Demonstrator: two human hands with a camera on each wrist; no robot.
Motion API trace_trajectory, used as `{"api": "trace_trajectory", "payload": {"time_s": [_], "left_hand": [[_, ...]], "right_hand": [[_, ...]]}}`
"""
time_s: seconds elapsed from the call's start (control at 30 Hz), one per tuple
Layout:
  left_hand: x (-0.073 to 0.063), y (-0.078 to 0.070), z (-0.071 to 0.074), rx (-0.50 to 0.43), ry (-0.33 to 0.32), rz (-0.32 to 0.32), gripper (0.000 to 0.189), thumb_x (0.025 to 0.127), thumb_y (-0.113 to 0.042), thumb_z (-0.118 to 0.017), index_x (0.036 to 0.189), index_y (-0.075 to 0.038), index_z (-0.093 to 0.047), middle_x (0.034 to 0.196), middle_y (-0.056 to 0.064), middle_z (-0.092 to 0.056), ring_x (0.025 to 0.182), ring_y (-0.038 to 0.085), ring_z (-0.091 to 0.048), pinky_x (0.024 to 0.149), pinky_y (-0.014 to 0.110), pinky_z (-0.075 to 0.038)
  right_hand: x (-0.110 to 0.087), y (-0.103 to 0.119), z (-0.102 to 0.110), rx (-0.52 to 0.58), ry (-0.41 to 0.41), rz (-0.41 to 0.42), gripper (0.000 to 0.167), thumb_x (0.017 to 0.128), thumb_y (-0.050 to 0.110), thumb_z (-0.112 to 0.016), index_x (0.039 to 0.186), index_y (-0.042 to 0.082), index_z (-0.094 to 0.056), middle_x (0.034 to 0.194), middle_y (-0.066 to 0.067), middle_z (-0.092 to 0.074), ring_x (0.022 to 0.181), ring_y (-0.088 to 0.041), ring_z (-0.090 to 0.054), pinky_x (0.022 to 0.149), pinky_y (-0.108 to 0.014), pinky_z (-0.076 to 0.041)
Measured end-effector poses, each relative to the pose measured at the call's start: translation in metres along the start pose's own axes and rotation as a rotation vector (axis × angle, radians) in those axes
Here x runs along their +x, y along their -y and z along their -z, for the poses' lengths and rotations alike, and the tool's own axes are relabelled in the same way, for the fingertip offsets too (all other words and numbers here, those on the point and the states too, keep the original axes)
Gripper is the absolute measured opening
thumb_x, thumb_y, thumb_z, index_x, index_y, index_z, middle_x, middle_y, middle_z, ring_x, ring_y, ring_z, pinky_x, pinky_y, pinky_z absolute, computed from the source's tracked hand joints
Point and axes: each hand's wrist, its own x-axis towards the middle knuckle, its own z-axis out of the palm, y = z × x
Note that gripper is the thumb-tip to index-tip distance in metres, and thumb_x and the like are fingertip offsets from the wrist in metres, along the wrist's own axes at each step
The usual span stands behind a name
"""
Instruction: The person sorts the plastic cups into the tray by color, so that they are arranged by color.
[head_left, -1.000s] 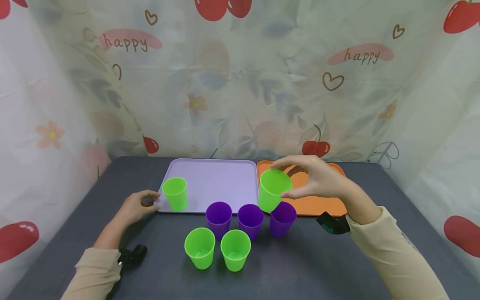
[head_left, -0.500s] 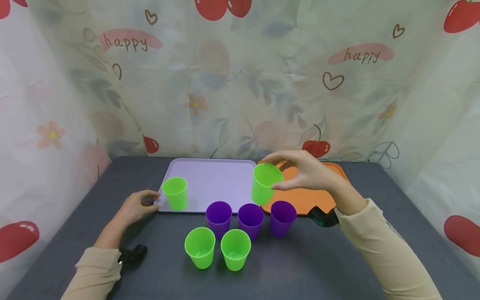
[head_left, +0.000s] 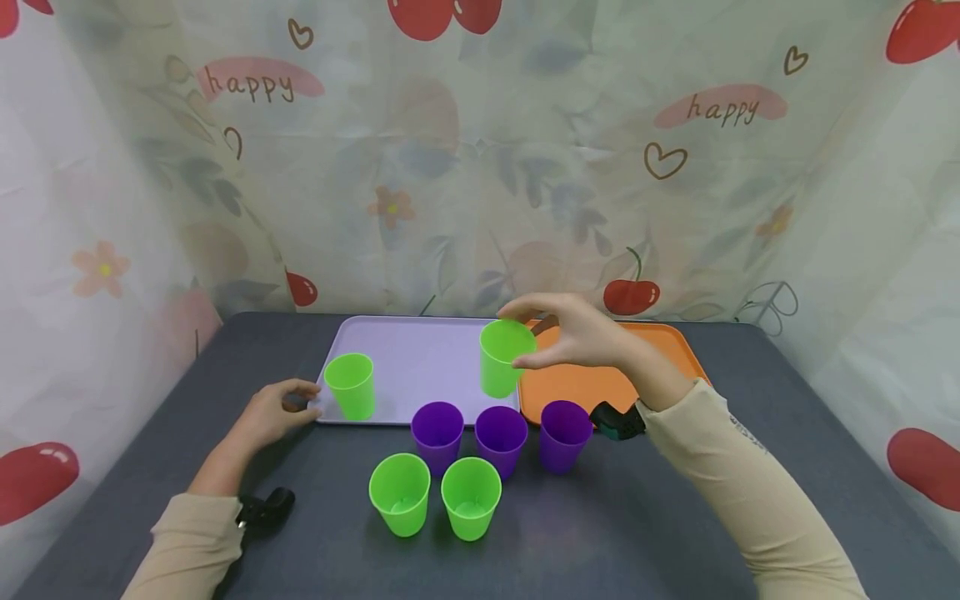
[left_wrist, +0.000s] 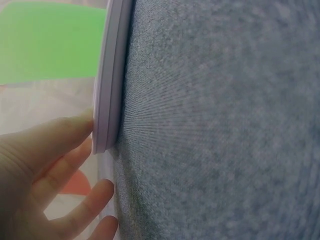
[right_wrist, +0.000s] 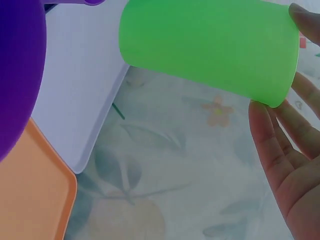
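Observation:
In the head view my right hand (head_left: pixel 573 333) holds a green cup (head_left: pixel 501 371) by its rim, upright, over the right end of the lavender tray (head_left: pixel 420 358). The right wrist view shows thumb and fingertips on that green cup's rim (right_wrist: pixel 210 47). My left hand (head_left: pixel 273 414) rests at the tray's near left corner, its thumb and forefinger on the edge (left_wrist: pixel 106 90). Beside it, a second green cup (head_left: pixel 350 387) stands on the tray. Two more green cups, one left (head_left: pixel 400 496) and one right (head_left: pixel 471 500), stand on the table in front.
Three purple cups, left (head_left: pixel 438 437), middle (head_left: pixel 501 442) and right (head_left: pixel 565 437), stand in a row near the trays' front edges. An orange tray (head_left: pixel 637 383) adjoins the lavender one, partly behind the right arm. Printed curtains surround the dark table (head_left: pixel 585 542).
My right hand has carried the green cup left and slightly away, from above the right purple cup to over the lavender tray. The left hand stays put.

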Motion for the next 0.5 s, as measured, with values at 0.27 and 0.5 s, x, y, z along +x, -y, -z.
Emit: {"api": "trace_trajectory", "payload": {"time_s": [0.27,0.5], "left_hand": [[0.0,0.001,-0.001,0.002,-0.008,-0.002,0.038,0.084,-0.017,-0.068,0.116,0.003,-0.059,0.113,0.026,-0.061,0.095,0.04,-0.061,0.073,0.044,-0.052],[0.0,0.001,-0.002,-0.004,-0.006,0.003,0.038,0.084,-0.016,-0.067,0.116,0.003,-0.059,0.113,0.026,-0.061,0.095,0.04,-0.061,0.073,0.043,-0.052]], "right_hand": [[0.019,-0.006,-0.013,0.02,0.041,-0.006,0.051,0.071,0.015,-0.08,0.118,0.007,-0.061,0.116,-0.007,-0.065,0.101,-0.019,-0.061,0.086,-0.032,-0.053],[0.032,-0.007,-0.022,0.011,0.071,-0.03,0.051,0.072,0.017,-0.08,0.118,0.007,-0.061,0.118,-0.007,-0.064,0.104,-0.02,-0.061,0.086,-0.032,-0.053]]}}
